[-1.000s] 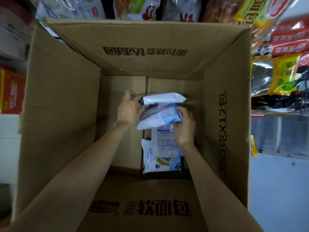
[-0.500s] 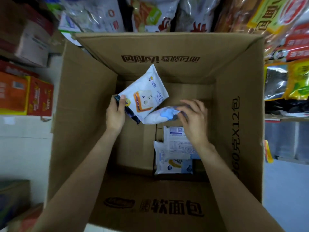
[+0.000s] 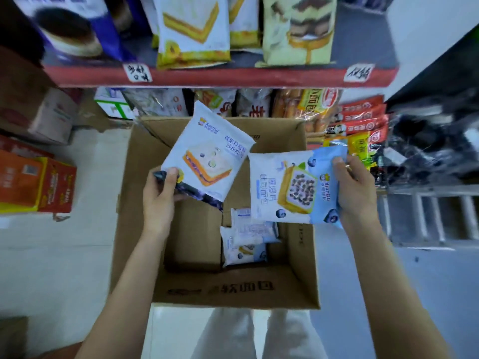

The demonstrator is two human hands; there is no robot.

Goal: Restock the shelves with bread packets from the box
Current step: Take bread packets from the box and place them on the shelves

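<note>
Left hand (image 3: 159,195) pinching corner of glossy white sandwich-print packet (image 3: 207,156), right hand (image 3: 356,189) gripping blue-edged flat packet (image 3: 293,187), above open brown cardboard box (image 3: 233,291), two soft packets (image 3: 248,235) inside

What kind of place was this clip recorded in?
Most likely a small grocery or convenience shop aisle. A red-edged shelf with handwritten labels carries packaged cakes, more snack packets crowd the level below, and an open cardboard box of bread packets sits on the floor.

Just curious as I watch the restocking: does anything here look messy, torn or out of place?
Nothing stands out. Each hand grips one intact bread packet, left hand and right hand, above the cardboard box. Two more packets lie overlapping, slightly askew, on the box bottom. No spills or tears show.
</note>
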